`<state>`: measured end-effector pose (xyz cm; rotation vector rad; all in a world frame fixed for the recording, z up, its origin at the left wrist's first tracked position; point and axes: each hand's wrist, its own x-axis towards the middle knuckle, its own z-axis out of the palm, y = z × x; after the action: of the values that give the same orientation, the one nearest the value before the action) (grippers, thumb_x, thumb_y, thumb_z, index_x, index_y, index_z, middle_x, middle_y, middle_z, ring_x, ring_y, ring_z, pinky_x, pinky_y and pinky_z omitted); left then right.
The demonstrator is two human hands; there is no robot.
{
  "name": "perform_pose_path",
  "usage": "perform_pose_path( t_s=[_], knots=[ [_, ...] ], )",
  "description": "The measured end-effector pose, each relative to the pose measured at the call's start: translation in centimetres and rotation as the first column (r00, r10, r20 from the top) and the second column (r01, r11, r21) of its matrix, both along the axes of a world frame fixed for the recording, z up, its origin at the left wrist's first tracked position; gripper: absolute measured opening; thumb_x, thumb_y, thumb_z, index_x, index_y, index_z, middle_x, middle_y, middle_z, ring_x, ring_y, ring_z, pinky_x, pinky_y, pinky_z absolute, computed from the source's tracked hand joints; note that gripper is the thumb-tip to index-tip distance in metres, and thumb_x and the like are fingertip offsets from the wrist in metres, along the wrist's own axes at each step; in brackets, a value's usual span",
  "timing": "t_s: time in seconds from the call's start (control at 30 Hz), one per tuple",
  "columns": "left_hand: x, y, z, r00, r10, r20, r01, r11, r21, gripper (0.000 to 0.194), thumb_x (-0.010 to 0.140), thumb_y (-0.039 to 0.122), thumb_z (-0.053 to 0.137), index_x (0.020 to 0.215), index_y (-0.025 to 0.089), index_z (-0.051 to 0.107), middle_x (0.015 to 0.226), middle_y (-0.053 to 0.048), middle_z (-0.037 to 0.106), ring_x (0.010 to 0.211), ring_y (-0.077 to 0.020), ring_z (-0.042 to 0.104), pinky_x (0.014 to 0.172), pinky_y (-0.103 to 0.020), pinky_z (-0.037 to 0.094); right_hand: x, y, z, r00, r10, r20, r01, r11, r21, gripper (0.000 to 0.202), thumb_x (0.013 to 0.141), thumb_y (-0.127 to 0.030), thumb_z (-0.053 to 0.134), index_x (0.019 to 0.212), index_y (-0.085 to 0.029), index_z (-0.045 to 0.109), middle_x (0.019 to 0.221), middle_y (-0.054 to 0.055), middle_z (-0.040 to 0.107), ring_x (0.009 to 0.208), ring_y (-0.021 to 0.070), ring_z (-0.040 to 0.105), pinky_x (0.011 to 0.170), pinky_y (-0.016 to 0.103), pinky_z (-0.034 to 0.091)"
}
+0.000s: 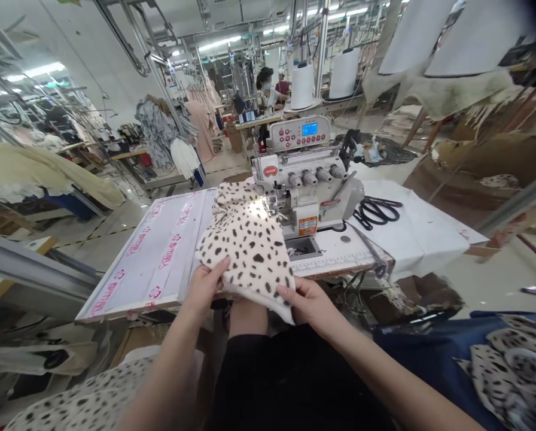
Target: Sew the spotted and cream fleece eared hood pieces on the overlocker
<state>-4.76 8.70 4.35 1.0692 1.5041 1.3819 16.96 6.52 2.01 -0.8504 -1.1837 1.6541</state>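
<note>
A cream piece of fabric (pixel 250 245) with dark spots lies over the front of an overlock sewing machine (pixel 304 179), its far part beside the lit needle area. My left hand (pixel 207 280) pinches the fabric's near left side, thumb on top. At the near right corner, my right hand (pixel 306 302) grips the edge between thumb and fingers. The fabric's near edge hangs past the table edge toward my lap and shows a white underside. The machine's presser foot is partly hidden by glare and cloth.
The white sewing table (pixel 160 239) carries printed tape at left. A black coiled cord (pixel 378 212) lies right of the machine. Thread cones (pixel 301 87) stand behind. More spotted fabric (pixel 514 365) is piled at lower right, and spotted cloth (pixel 88 389) lies at lower left. A person (pixel 270 96) sits farther back.
</note>
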Motion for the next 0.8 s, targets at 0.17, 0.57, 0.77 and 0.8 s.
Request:
perform_pose_path(
  t_s=[0.17,0.57,0.77,0.8],
  knots=[
    [0.2,-4.0,0.9,0.739,0.224,-0.635,0.107,0.892,0.439,0.027,0.071,0.030,0.064,0.095,0.019,0.057,0.094,-0.006,0.057,0.092,-0.0195,0.053,0.086,-0.037,0.044,-0.4,-1.1,1.4,0.983,0.008,0.185,-0.045,0.979,0.198,0.019,0.076,-0.035,0.055,0.079,-0.017,0.059,0.077,0.002,0.060,0.075,0.0184,0.053,0.069,0.028,0.043],
    [5.1,-2.4,3.1,0.783,-0.452,-0.427,0.599,0.734,0.321,0.021,0.082,0.019,0.049,0.100,0.017,0.059,0.096,-0.008,0.054,0.090,-0.0171,0.053,0.077,-0.030,0.046,-0.9,-0.8,2.2,0.933,-0.322,0.162,0.124,0.709,0.695,0.022,0.078,-0.011,0.047,0.096,-0.021,0.056,0.086,0.004,0.061,0.074,0.0146,0.058,0.067,0.025,0.047],
    [5.3,-2.8,3.3,0.856,-0.263,-0.446,0.470,0.755,0.456,0.012,0.082,0.016,0.049,0.078,0.015,0.060,0.077,-0.003,0.055,0.075,-0.0129,0.053,0.068,-0.025,0.043,-0.8,-1.0,2.8,0.917,-0.369,0.154,0.107,0.598,0.795,0.018,0.078,-0.010,0.050,0.088,-0.021,0.060,0.084,0.005,0.061,0.075,0.0156,0.059,0.064,0.026,0.049],
    [5.2,-3.2,3.3,0.846,-0.230,-0.481,0.476,0.732,0.488,0.011,0.082,0.015,0.049,0.080,0.015,0.060,0.077,-0.004,0.056,0.075,-0.0130,0.053,0.068,-0.026,0.043,-0.7,-1.0,3.1,0.913,-0.375,0.158,0.092,0.570,0.816,0.016,0.078,-0.010,0.051,0.085,-0.020,0.060,0.082,0.005,0.060,0.073,0.0154,0.058,0.062,0.026,0.048]
  ],
)
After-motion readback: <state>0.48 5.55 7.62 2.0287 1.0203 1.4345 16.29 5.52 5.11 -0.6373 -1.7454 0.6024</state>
